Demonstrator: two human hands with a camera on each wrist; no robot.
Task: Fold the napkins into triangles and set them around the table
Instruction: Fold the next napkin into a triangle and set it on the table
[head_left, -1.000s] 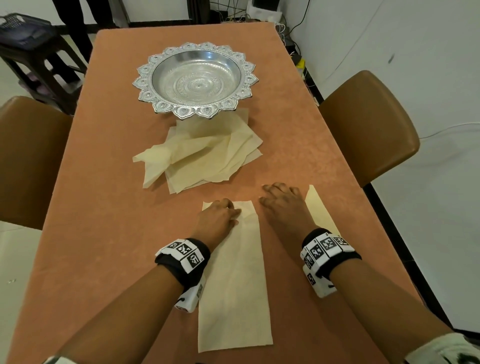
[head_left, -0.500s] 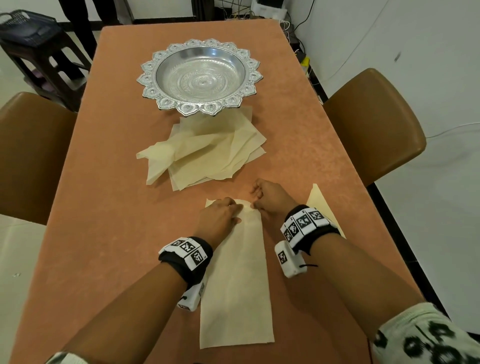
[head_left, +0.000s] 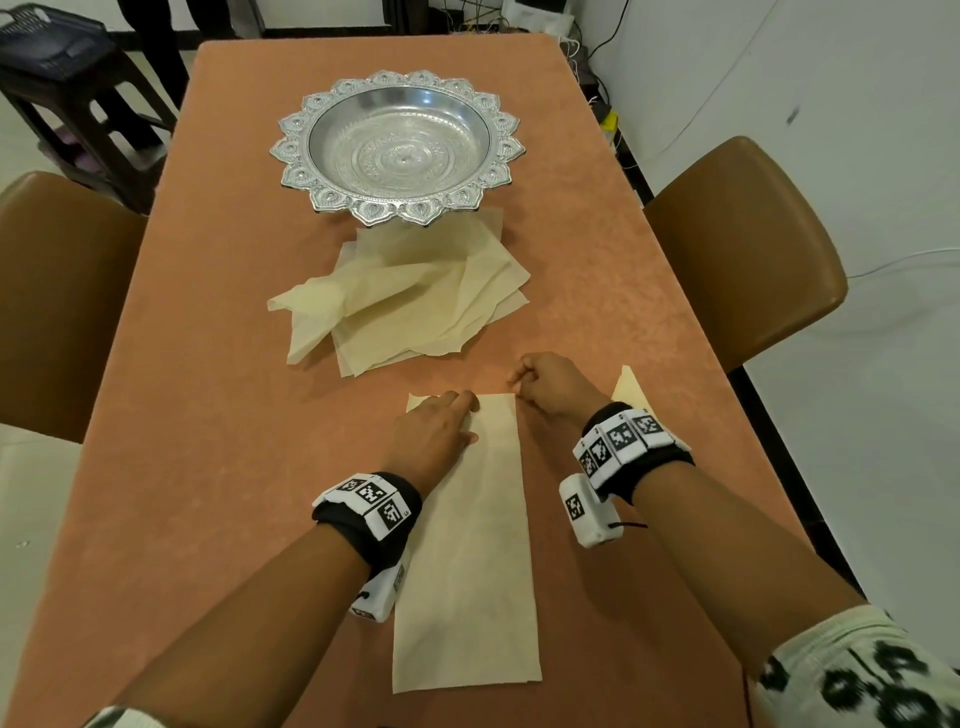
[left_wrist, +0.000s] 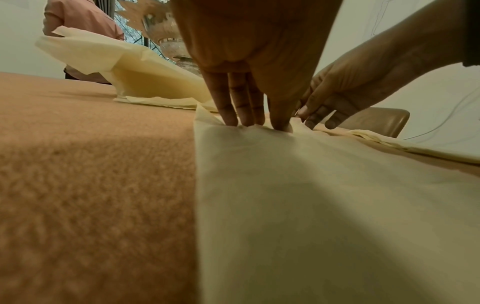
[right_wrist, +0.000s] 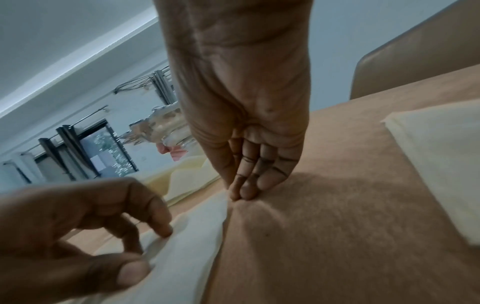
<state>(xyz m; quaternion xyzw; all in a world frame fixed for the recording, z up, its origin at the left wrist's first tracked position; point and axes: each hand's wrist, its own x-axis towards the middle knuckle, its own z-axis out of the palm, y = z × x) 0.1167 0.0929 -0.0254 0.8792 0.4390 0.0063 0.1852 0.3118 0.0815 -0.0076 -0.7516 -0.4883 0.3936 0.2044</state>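
Observation:
A cream napkin (head_left: 467, 561), folded into a long strip, lies lengthwise on the orange table (head_left: 208, 441) in front of me. My left hand (head_left: 441, 423) presses straight fingers (left_wrist: 241, 115) on the strip's far end. My right hand (head_left: 540, 384) is at the far right corner, where its thumb and fingertips (right_wrist: 241, 191) pinch the napkin's edge (right_wrist: 205, 222). A loose pile of unfolded napkins (head_left: 410, 301) lies beyond the hands. Another folded napkin (head_left: 626, 387) sits by the right edge, partly hidden by my right wrist.
An ornate silver bowl (head_left: 397, 148) stands behind the pile at the table's middle. Brown chairs stand at the left side (head_left: 52, 301) and the right side (head_left: 743, 249). A dark stool (head_left: 78, 98) is at the far left on the floor.
My right hand has moved left from lying flat on the table to the strip's far right corner and closed its fingers there. The left hand stays pressed on the far end.

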